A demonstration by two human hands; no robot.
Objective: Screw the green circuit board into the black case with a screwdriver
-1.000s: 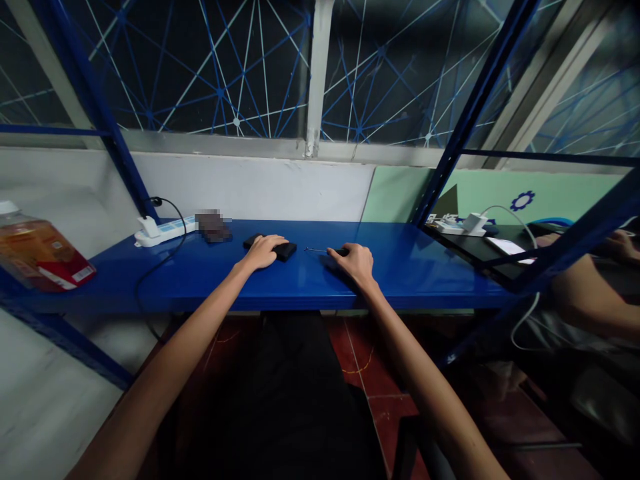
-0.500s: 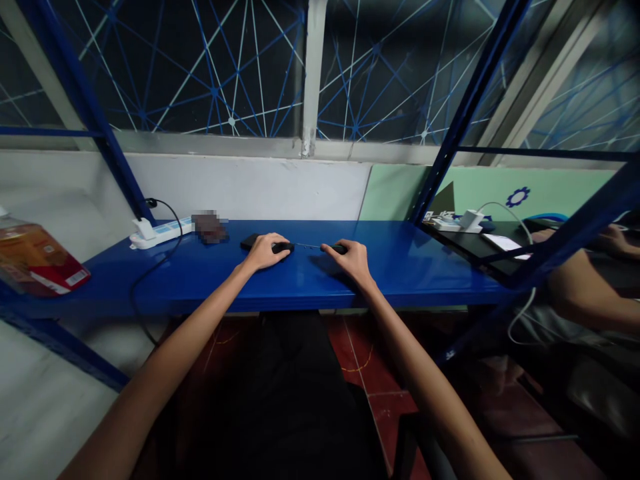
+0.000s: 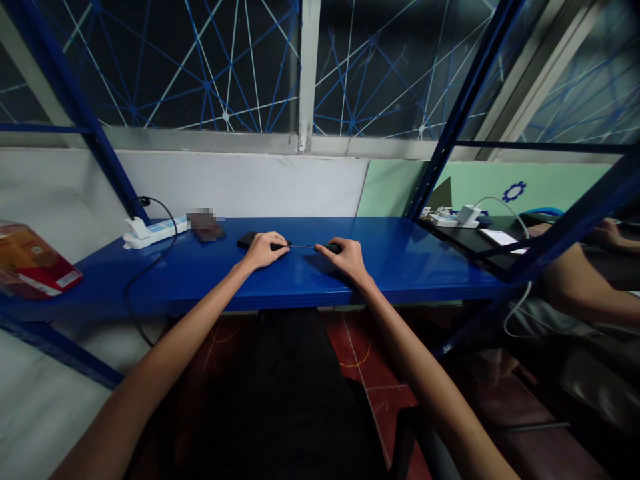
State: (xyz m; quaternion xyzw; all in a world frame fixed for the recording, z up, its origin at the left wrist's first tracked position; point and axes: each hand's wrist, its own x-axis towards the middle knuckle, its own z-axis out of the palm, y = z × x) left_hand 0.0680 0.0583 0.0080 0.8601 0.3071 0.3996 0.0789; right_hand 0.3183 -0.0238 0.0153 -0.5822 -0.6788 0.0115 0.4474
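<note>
Your right hand [image 3: 349, 252] is clamped on a thin-shafted tool [image 3: 334, 247] by its dark handle; the shaft runs leftward from that grip, long axis roughly side to side, aimed at your left hand [image 3: 266, 251]. That left hand is closed over a black case [image 3: 245, 239], which pokes out on its far left. Fingers block the tip, so can't tell if tool and case touch. Tool's nearer your right. Well left of both grips: red-labelled container [image 3: 37, 265], print too small to read. Farther, right of both: gear emblem [image 3: 514, 192], no readable text.
</note>
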